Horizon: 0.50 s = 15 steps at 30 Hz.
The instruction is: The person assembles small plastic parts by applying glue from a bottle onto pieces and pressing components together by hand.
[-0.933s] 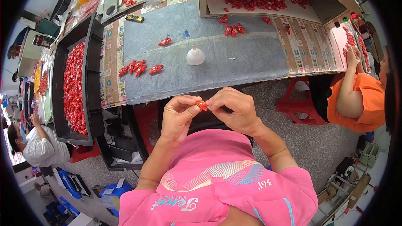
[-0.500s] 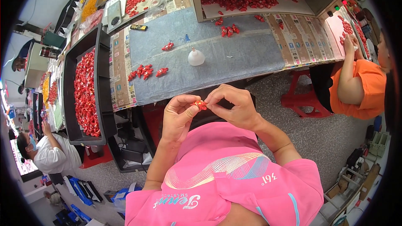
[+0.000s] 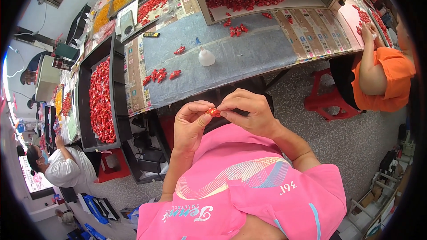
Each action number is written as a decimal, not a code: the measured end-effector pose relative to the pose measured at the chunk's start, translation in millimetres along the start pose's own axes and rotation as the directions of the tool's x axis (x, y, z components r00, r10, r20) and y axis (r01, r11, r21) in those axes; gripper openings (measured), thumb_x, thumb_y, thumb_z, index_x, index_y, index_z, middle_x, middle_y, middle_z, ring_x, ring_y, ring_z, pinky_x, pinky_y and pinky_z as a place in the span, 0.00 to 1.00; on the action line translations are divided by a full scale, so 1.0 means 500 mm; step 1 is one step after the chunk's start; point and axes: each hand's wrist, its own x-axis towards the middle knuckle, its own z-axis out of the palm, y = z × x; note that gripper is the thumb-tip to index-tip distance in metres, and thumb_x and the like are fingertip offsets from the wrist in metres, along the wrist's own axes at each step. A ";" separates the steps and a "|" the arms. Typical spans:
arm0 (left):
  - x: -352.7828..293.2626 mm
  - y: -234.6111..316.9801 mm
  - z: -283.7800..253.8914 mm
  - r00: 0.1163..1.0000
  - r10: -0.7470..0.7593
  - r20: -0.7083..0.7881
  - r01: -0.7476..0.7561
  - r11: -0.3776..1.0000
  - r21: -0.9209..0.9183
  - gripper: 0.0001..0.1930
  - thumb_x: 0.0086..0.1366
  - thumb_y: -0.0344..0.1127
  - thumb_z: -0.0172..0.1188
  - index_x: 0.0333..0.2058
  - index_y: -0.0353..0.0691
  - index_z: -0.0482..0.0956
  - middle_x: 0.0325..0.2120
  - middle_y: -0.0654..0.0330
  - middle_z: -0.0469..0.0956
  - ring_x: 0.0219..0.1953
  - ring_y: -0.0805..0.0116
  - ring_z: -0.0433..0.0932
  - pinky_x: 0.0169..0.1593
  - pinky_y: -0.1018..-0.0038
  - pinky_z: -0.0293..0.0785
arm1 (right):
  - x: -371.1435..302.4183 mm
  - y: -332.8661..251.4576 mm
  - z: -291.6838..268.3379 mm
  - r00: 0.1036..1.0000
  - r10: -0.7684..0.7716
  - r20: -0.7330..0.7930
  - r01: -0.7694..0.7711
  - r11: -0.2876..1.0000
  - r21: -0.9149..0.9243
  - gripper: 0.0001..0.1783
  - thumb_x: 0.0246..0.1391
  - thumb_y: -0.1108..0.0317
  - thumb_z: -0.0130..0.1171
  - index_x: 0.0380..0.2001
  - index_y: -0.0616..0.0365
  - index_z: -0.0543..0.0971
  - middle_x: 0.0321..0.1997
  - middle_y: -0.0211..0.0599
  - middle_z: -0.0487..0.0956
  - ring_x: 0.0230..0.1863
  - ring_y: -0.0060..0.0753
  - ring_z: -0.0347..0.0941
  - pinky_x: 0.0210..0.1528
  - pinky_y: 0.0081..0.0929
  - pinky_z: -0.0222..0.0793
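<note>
the small glossy red piece [image 3: 213, 112] is up in the air between the person's two hands, short of the near edge of the surface [image 3: 249, 64], with its grey-blue sheet covering. the left hand [image 3: 192, 122] pinches one end between thumb and fingers; the right hand [image 3: 250, 111] seems to grip the other end with its fingertips, though what exactly they press on is too small for me to tell.

my worry is a slip: the piece looks smooth, so a loose pinch or an uneven pull could send it toward the lap or the speckled grey floor [image 3: 291, 144], with no surface beneath to catch it. pressing too hard might bend or mark it, if it's soft.

farther out, the translucent white squeeze bottle with a narrow tip [image 3: 207, 58] stands upright; a careless forearm could tip it, and any liquid inside might wet the sheet. the loose group of shiny red pieces [image 3: 160, 75] to its left could get brushed out of place. beyond those, the deep black plastic tray [image 3: 119, 91] looks to jut past the near edge, so a bump might scatter its red heap.
</note>
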 end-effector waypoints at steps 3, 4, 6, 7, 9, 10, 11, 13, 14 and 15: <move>-0.007 -0.004 0.006 1.000 0.009 0.009 -0.009 0.999 0.044 0.10 0.53 0.18 0.62 0.35 0.34 0.76 0.38 0.53 0.77 0.39 0.68 0.77 0.47 0.74 0.75 | -0.010 -0.005 -0.007 1.000 -0.011 0.007 0.011 1.000 0.008 0.09 0.42 0.81 0.63 0.30 0.62 0.80 0.28 0.36 0.78 0.31 0.31 0.76 0.31 0.23 0.71; -0.009 -0.005 0.009 1.000 0.014 0.003 -0.015 0.997 0.072 0.10 0.53 0.18 0.62 0.35 0.34 0.76 0.37 0.53 0.77 0.39 0.68 0.78 0.46 0.74 0.76 | -0.012 -0.006 -0.010 1.000 -0.020 0.012 0.020 1.000 0.009 0.08 0.42 0.81 0.63 0.30 0.62 0.80 0.28 0.36 0.78 0.31 0.31 0.76 0.31 0.23 0.71; -0.012 -0.006 0.015 1.000 0.003 -0.004 -0.003 0.996 0.084 0.10 0.53 0.19 0.62 0.35 0.33 0.76 0.37 0.54 0.77 0.38 0.68 0.78 0.46 0.74 0.76 | -0.017 -0.009 -0.013 1.000 -0.028 0.009 0.028 1.000 0.008 0.08 0.42 0.80 0.64 0.30 0.62 0.80 0.28 0.36 0.78 0.31 0.31 0.76 0.31 0.23 0.71; -0.013 -0.007 0.017 1.000 -0.004 -0.017 0.006 0.996 0.090 0.10 0.53 0.19 0.63 0.35 0.33 0.77 0.36 0.54 0.78 0.38 0.68 0.78 0.45 0.73 0.77 | -0.020 -0.011 -0.015 1.000 0.006 0.011 -0.006 1.000 0.014 0.08 0.42 0.80 0.63 0.29 0.62 0.80 0.28 0.37 0.78 0.30 0.30 0.76 0.31 0.22 0.71; -0.012 -0.010 0.018 1.000 0.011 0.009 -0.012 0.992 0.124 0.10 0.53 0.20 0.63 0.36 0.34 0.76 0.36 0.54 0.77 0.38 0.67 0.78 0.44 0.74 0.76 | -0.025 -0.016 -0.019 0.999 0.042 0.008 -0.042 0.999 0.021 0.07 0.43 0.80 0.63 0.29 0.62 0.80 0.28 0.37 0.79 0.30 0.30 0.76 0.31 0.22 0.71; -0.012 -0.012 0.019 0.999 0.031 0.030 -0.035 0.988 0.152 0.11 0.54 0.21 0.63 0.37 0.35 0.76 0.37 0.54 0.77 0.38 0.67 0.78 0.43 0.75 0.76 | -0.028 -0.020 -0.022 0.995 0.094 0.014 -0.095 0.995 0.045 0.06 0.43 0.79 0.63 0.29 0.63 0.80 0.28 0.38 0.79 0.30 0.30 0.76 0.30 0.21 0.71; -0.013 -0.013 0.022 0.999 0.027 0.032 -0.032 0.988 0.154 0.11 0.54 0.21 0.63 0.37 0.35 0.76 0.37 0.54 0.77 0.38 0.67 0.78 0.43 0.75 0.76 | -0.031 -0.023 -0.024 0.989 0.146 0.022 -0.147 0.987 0.068 0.06 0.44 0.79 0.63 0.29 0.63 0.79 0.28 0.38 0.79 0.30 0.30 0.76 0.30 0.21 0.70; -0.009 -0.016 0.028 0.994 0.087 0.065 -0.099 0.971 0.219 0.10 0.55 0.21 0.62 0.37 0.35 0.76 0.37 0.53 0.78 0.37 0.66 0.78 0.43 0.75 0.76 | -0.033 -0.025 -0.029 0.988 0.153 0.019 -0.154 0.985 0.078 0.05 0.44 0.79 0.63 0.29 0.63 0.79 0.28 0.38 0.79 0.30 0.30 0.76 0.30 0.21 0.71; -0.010 -0.015 0.029 0.994 0.083 0.069 -0.096 0.970 0.222 0.10 0.55 0.21 0.62 0.37 0.35 0.76 0.37 0.53 0.78 0.37 0.66 0.78 0.43 0.75 0.76 | -0.034 -0.025 -0.031 0.987 0.160 0.022 -0.161 0.983 0.087 0.05 0.45 0.79 0.62 0.29 0.63 0.79 0.28 0.38 0.79 0.29 0.29 0.76 0.30 0.21 0.71; -0.010 -0.013 0.030 0.999 -0.021 0.028 0.017 0.991 0.132 0.09 0.55 0.21 0.62 0.36 0.34 0.77 0.36 0.53 0.78 0.36 0.67 0.78 0.43 0.74 0.77 | -0.036 -0.023 -0.032 0.987 0.160 0.016 -0.161 0.983 0.087 0.05 0.45 0.79 0.62 0.29 0.63 0.79 0.28 0.38 0.79 0.29 0.29 0.76 0.30 0.21 0.71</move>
